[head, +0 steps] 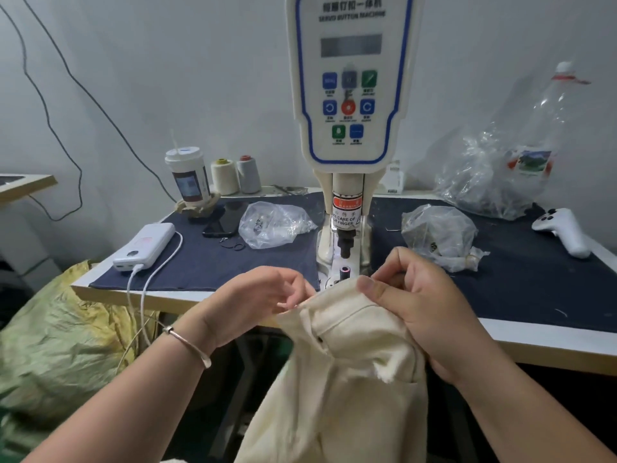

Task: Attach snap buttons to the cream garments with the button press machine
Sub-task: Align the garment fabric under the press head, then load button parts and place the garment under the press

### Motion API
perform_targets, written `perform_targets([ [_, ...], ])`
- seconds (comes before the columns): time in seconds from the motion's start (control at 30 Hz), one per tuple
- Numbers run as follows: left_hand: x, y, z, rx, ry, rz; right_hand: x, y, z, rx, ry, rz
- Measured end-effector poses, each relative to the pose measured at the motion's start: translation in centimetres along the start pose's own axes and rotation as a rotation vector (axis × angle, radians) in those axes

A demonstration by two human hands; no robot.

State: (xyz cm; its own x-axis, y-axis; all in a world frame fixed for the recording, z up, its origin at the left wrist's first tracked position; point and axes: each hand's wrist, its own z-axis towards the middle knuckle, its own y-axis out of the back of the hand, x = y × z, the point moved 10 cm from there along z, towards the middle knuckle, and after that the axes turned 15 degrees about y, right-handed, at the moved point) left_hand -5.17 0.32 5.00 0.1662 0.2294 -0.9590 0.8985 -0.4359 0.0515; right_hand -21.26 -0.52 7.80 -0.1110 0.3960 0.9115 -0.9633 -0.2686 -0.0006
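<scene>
The cream garment (347, 372) hung off the table's (127, 290) front edge at six o'clock of the button press machine (349, 105). The left hand (253, 300) pinched its waistband edge; the right hand (424, 305) gripped it too.

Button machine (350, 95): top cut off by the upper edge; small labels under its keys too blurred to read.
Cream garment (337, 379): lower part runs off the bottom edge; upper hem hidden under both hands.
Clear bags (273, 223): contents too small to identify.
Cup (188, 175): label print illegible.
</scene>
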Motion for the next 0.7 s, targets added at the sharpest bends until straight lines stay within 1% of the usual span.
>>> perform_targets([
  [0.13,-3.3,-2.5,-0.6,-0.071,0.020,0.275,2.5,-1.0,0.0,0.123,0.076,-0.060],
  [0.2,-4.0,-4.4,-0.7,-0.061,0.051,0.372,3.5,-1.0,0.1,0.134,0.088,-0.075],
  [0.27,-4.5,-5.8,-0.7,-0.062,0.070,0.423,4.2,-0.2,0.3,0.100,0.089,-0.093],
  [0.33,-5.2,-6.2,-0.7,-0.066,0.070,0.407,4.4,0.9,0.4,0.069,0.073,-0.140],
  [0.37,-5.6,-6.3,-0.8,-0.055,0.075,0.392,4.2,1.4,0.3,0.083,0.053,-0.183],
  [0.4,-5.9,-6.3,-0.9,-0.045,0.079,0.387,3.8,1.7,0.0,0.129,0.021,-0.230],
  [0.47,-6.2,-6.2,-1.1,-0.044,0.088,0.391,2.4,1.4,-1.1,0.308,-0.069,-0.262],
  [0.6,-6.4,-5.9,-1.7,-0.014,0.086,0.365,-0.2,-0.1,-4.8,0.719,-0.200,-0.168],
  [0.63,-6.4,-5.6,-1.9,-0.004,0.086,0.347,-0.6,-0.3,-5.7,0.774,-0.235,-0.122],
  [0.7,-6.5,-4.8,-2.1,0.007,0.091,0.332,-1.1,-0.1,-6.6,0.806,-0.276,-0.064],
])
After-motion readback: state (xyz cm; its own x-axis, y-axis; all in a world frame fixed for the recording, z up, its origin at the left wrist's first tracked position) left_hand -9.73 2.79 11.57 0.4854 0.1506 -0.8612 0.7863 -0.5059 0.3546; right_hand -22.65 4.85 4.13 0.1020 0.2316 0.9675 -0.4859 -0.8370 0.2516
